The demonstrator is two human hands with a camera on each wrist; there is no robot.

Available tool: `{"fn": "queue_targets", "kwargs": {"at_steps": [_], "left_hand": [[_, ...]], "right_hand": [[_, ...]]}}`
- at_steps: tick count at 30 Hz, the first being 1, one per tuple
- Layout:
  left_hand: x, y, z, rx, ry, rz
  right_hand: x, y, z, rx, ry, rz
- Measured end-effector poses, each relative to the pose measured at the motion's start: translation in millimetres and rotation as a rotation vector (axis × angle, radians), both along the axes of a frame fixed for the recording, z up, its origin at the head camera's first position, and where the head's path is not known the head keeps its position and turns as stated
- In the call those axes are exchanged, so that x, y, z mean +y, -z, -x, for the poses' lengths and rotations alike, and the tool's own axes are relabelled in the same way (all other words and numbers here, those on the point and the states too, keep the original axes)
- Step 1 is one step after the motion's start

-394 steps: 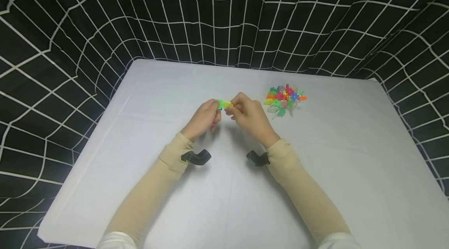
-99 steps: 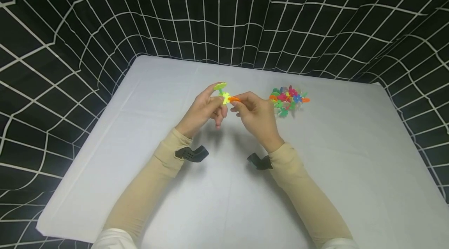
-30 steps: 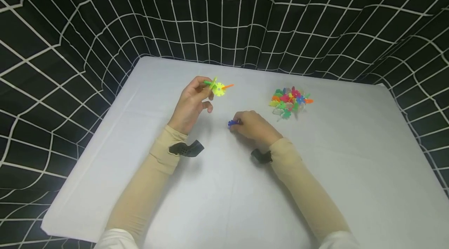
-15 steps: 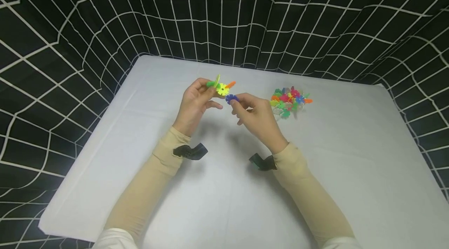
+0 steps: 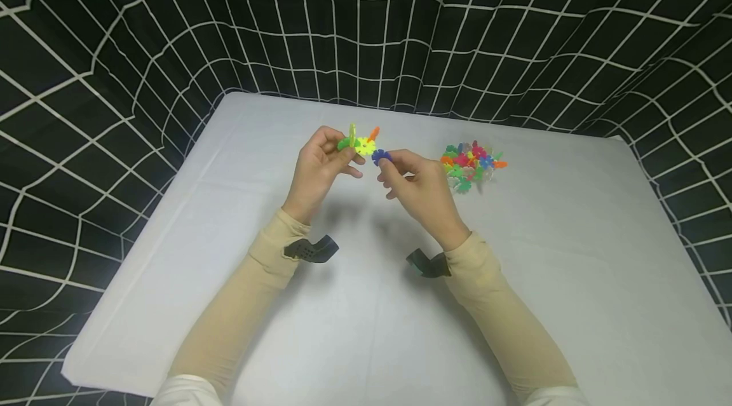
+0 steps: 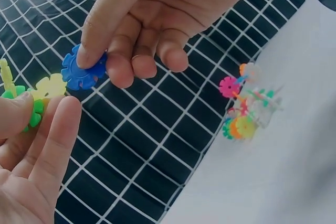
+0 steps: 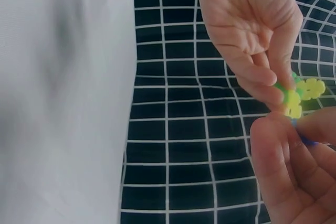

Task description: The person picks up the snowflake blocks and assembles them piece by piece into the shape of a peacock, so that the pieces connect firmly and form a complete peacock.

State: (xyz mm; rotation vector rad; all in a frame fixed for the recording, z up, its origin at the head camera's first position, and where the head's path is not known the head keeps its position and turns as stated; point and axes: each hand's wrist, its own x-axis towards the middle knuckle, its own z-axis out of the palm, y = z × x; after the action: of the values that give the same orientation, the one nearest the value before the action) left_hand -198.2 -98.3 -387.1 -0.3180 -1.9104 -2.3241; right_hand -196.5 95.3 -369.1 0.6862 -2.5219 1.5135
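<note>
Above the white table, my left hand (image 5: 316,168) pinches a green snowflake-shaped interlocking disc (image 6: 37,113) between thumb and fingers. Joined to that disc are an upright yellow disc (image 5: 352,134) and a second yellow disc (image 5: 366,147). An orange disc (image 5: 374,133) sticks up from the second yellow one. My right hand (image 5: 426,193) pinches a blue disc (image 6: 81,74) between thumb and index finger. Its notched edge is right at the rim of the second yellow disc in the left wrist view. In the right wrist view the fingers mostly cover the blue disc (image 7: 307,141).
A pile of multicoloured interlocking discs (image 5: 470,161) lies on the white table (image 5: 560,253), to the right of my right hand. Behind the table hangs a black curtain (image 5: 354,25) with a white grid. Dark curved pieces (image 5: 311,250) stick out at both wrists.
The orange disc was joined to the yellow disc earlier. My right hand then took the blue disc low near the table and raised it to the yellow disc's edge. The left hand still holds the assembly.
</note>
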Motion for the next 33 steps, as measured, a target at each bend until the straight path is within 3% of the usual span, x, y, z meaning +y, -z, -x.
{"fn": "queue_targets", "kwargs": {"at_steps": [12,33], "left_hand": [[-0.6,-0.2,0.3,0.03,-0.031,0.091],[3.5,-1.9,-2.2,0.043,-0.043,0.128]], "right_hand": [[-1.0,2.1,0.5,0.004,0.019,0.008],[-1.7,1.2,1.2,-0.049,0.042,-0.01]]}}
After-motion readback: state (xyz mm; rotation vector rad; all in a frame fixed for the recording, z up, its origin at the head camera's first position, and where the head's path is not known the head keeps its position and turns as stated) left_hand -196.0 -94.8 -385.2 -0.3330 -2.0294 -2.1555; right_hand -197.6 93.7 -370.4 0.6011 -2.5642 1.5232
